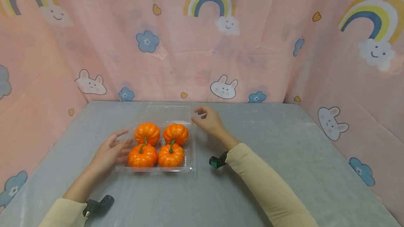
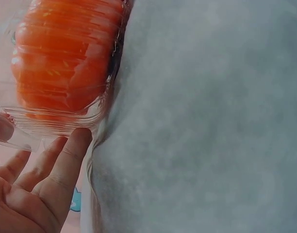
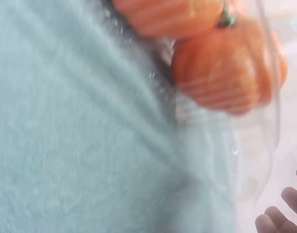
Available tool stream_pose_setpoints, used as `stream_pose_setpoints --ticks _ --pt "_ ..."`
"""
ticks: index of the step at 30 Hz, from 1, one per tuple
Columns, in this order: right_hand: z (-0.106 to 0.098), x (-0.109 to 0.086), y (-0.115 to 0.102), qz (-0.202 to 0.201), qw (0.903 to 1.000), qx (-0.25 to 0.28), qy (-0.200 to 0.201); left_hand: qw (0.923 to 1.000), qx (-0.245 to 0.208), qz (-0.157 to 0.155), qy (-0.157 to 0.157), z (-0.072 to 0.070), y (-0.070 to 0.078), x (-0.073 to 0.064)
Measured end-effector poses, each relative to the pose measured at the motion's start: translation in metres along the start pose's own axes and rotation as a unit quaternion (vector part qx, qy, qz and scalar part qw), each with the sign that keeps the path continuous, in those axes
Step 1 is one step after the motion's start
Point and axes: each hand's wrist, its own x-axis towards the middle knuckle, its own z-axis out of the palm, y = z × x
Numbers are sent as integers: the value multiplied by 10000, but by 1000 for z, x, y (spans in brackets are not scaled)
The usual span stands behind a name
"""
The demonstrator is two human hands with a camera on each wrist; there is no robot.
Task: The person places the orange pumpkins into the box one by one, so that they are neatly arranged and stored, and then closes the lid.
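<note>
Several small orange pumpkins (image 1: 170, 156) with green stems fill a clear plastic clamshell box (image 1: 193, 157) on the grey table. The box's transparent lid (image 1: 168, 112) lies tipped back toward the far side. At the box's left wall is my left hand (image 1: 111, 150), its fingers extended; in the left wrist view the fingertips (image 2: 80, 138) meet the ridged plastic below the rim. Beyond the back right corner, near the lid's right edge, hovers my right hand (image 1: 210, 121) with loosely bent fingers. In the right wrist view its fingertips (image 3: 293, 196) stand apart from the plastic.
Grey cloth covers the table (image 1: 284, 157). A pink curtain (image 1: 176, 69) printed with rainbows, clouds and rabbits hangs behind it and along both sides. Each wrist wears a dark camera mount, such as the right one (image 1: 217, 160).
</note>
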Motion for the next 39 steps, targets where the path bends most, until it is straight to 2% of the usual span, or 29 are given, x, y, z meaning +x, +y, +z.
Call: stream_pose_setpoints --ticks 9,20,39 --pt "8 6 17 349 9993 -23 -109 9999 -99 14 -34 0 1 -2" --pt "16 9 23 477 9982 -207 -290 9999 -142 43 -46 0 -2 0" --pt "16 9 21 318 9987 -240 -323 10000 -82 19 6 0 -4 1"
